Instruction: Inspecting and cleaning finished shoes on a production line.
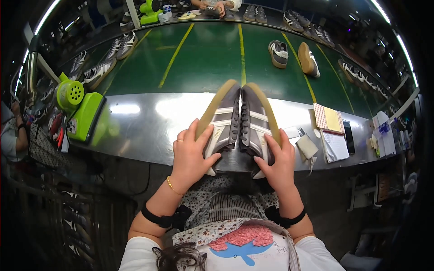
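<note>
A pair of dark grey sneakers with white stripes and gum soles is between my hands above the metal table edge, toes pointing away and laces facing each other. My left hand (193, 147) is closed round the heel half of the left sneaker (221, 122), thumb near its collar. Round the heel half of the right sneaker (255, 119) my right hand (278, 158) is wrapped the same way. The soles face outward, and the two toes nearly touch. Parts of both heels are hidden by my fingers.
A green belt (203, 58) with yellow lines runs beyond the metal table (135, 144). Two loose sneakers lie on it, one upright (278, 54), one tipped (308, 59). A lime-green machine (83, 117) stands left; notebooks (333, 144) lie right. Across the belt a co-worker's hands (220, 8) handle a shoe.
</note>
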A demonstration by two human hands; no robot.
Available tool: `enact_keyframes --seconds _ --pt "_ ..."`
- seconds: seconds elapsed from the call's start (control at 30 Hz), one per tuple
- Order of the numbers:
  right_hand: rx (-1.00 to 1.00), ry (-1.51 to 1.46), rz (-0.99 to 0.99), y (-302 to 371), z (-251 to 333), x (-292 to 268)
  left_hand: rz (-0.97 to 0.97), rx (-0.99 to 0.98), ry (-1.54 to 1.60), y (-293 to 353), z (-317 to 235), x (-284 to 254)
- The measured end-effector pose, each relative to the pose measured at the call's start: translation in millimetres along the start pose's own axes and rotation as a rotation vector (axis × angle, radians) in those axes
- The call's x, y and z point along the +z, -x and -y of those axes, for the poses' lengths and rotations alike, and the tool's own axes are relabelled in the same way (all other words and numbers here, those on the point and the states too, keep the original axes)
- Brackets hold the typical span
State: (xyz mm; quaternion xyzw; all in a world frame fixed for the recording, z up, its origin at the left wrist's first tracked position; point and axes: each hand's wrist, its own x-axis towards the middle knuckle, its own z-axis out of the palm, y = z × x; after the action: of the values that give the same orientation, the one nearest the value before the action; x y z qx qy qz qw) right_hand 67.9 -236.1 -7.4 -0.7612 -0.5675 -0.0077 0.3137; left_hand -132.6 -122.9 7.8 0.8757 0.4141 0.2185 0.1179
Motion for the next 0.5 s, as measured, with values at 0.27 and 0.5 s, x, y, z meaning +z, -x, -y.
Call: enact_keyframes --seconds 0.27,0.5 --pt "0.064 -0.182 -0.001 -13.8 -13.4 6.1 -0.172 0.063 0.230 -9.2 27.0 29.6" --pt "0.387 -0.710 0.165 -22.9 -46.0 9.9 0.066 -0.268 0.675 -23.6 41.3 23.1"
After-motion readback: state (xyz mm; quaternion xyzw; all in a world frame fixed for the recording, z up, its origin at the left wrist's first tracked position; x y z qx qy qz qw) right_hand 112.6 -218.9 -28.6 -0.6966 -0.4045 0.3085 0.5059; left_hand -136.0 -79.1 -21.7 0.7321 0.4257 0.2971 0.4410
